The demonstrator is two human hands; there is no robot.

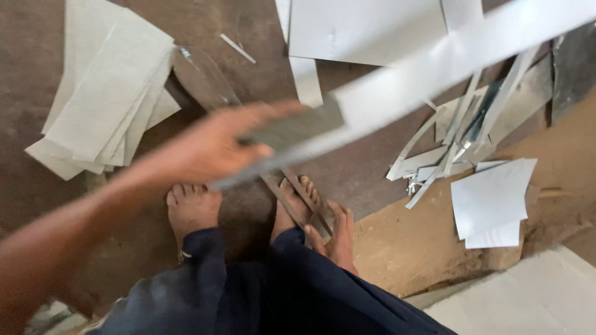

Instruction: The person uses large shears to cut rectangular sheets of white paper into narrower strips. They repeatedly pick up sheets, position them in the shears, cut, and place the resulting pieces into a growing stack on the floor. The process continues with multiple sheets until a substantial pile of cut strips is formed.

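Observation:
My left hand (211,146) reaches in from the lower left and grips one end of a long flat strip (397,87). The strip is grey at the held end and white beyond, and it runs blurred up to the top right corner. My right hand (338,239) is low beside my right foot (295,208), its thumb and fingers pinching the near end of two narrow dark strips (298,198) that lie slanted across that foot. My left foot (189,208) stands bare on the brown mat (37,186). Dark blue trousers cover my legs.
A fanned stack of off-white sheets (108,93) lies at the upper left. A large white sheet (366,28) is at the top centre. A heap of cut strips (456,139) and loose white sheets (493,198) sit to the right, at the edge of the tan floor (403,248).

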